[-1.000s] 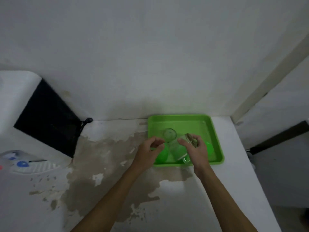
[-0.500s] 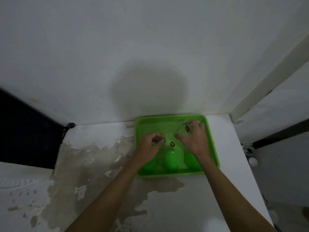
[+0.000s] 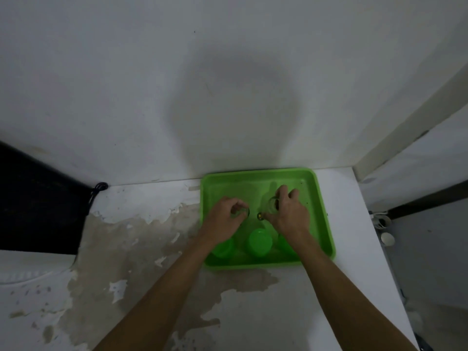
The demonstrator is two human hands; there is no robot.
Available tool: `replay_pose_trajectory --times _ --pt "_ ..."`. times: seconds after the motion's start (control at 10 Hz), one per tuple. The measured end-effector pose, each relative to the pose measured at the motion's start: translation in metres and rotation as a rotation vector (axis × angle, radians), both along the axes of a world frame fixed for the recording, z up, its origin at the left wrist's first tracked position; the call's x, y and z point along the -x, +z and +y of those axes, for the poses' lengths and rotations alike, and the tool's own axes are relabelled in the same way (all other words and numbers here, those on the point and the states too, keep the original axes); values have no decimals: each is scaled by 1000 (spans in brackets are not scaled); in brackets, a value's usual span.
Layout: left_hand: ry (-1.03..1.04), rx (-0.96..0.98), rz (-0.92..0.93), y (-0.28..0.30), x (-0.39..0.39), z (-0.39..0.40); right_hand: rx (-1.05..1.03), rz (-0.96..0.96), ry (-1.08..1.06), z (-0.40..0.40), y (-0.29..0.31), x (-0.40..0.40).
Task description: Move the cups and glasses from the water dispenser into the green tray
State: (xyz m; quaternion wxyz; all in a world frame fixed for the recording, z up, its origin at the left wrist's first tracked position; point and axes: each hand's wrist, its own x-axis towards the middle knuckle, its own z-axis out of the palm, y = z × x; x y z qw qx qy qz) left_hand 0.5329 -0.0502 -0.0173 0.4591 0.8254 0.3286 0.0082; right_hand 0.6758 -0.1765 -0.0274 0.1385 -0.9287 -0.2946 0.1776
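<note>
glasses: two clear ones, hard to see in dim light; left glass (image 3: 242,213) and right glass (image 3: 273,204) stand mid-tray, near each other
handling: judged light, stiff, fragile, likely slick; set down gently, don't knock them together
hold point: sides near the rim, fingers around the wall, thumb opposite
left hand (image 3: 226,219): curled on the left glass, gripping at the rim
right hand (image 3: 287,214): closed over the right glass from above
tray (image 3: 321,198): bright green, shallow, on the white surface (image 3: 352,249) against the wall
cups: three green, middle cup (image 3: 259,241) clear, the other two partly under the wrists, in a row along the near edge
dispenser: not clearly visible
</note>
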Motion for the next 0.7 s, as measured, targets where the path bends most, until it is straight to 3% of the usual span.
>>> replay_pose_trajectory --times 0.3,0.7 --pt "27 24 -92 22 15 -2 27 -54 28 -5 30 4" --pt "119 -167 -267 101 83 17 -414 49 80 27 130 71"
